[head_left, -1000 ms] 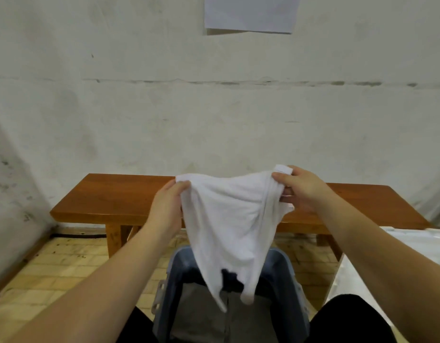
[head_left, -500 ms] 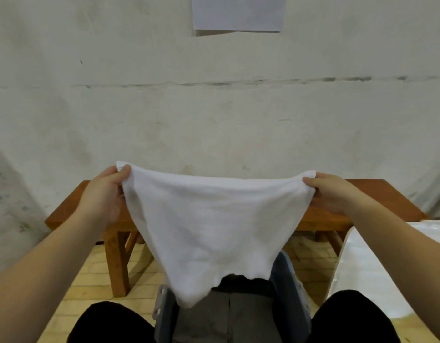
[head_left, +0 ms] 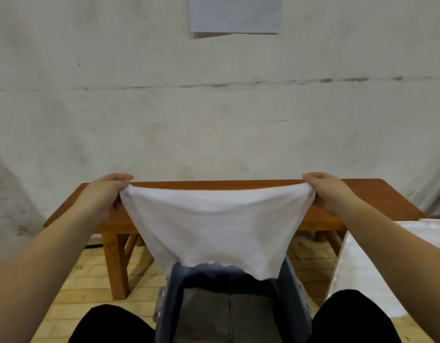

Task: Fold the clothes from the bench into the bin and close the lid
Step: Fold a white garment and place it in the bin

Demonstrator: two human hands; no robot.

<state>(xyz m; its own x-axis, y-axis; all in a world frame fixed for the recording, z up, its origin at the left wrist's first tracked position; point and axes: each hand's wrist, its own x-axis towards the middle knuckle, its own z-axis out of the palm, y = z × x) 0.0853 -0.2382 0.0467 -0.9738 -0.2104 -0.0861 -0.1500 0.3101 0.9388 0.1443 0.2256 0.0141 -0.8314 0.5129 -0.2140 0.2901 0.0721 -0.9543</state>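
A white garment (head_left: pixel 214 229) hangs spread out in the air, stretched between my two hands. My left hand (head_left: pixel 102 196) pinches its upper left corner and my right hand (head_left: pixel 327 194) pinches its upper right corner. The cloth's lower edge dangles just above the open blue-grey bin (head_left: pixel 169 300), which stands on the floor between my knees. Grey folded clothing (head_left: pixel 226 315) lies inside the bin. Behind the cloth runs the brown wooden bench (head_left: pixel 362 196), whose visible top is bare. The white lid (head_left: pixel 387 273) lies to the right of the bin.
A white plastered wall (head_left: pixel 214 120) rises right behind the bench, with a sheet of paper (head_left: pixel 235 13) taped up high. The floor (head_left: pixel 90 273) is yellowish tile. My knees in black trousers (head_left: pixel 107 325) flank the bin.
My hands have moved far apart, pulling the white garment from a bunched hang into a wide stretched sheet. The hands are now lower, level with the bench top.
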